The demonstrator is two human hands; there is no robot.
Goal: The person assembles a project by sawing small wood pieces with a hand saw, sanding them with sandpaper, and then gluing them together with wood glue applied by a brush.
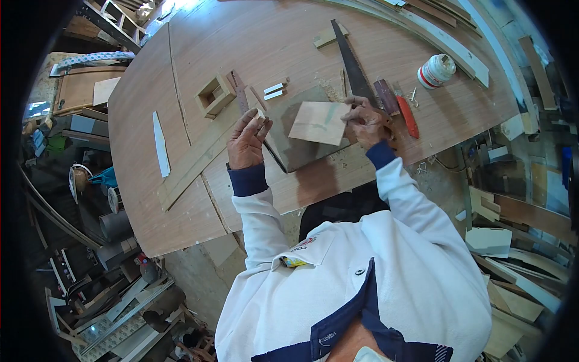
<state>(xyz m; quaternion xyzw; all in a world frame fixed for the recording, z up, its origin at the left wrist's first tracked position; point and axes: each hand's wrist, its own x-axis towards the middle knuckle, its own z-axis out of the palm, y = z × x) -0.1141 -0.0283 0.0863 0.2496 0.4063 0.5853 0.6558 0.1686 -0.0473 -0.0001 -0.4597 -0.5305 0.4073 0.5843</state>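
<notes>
My left hand (246,142) is closed on a small pale block (260,115) pinched at the fingertips, above the left edge of a dark flat board (289,151). In my right hand (365,122) is the right corner of a thin, light wooden panel (316,122), gripped between thumb and fingers. The panel is over the dark board. A small open wooden box (215,96) rests on the table to the upper left of my left hand. Two short white pieces (274,91) lie just beyond the dark board.
A handsaw (351,60) lies beyond my right hand on the wooden table (145,120). Right of it are a red-handled tool (408,117) and a white glue bottle (436,71). A long wooden strip (196,166) and a white strip (161,145) lie at left.
</notes>
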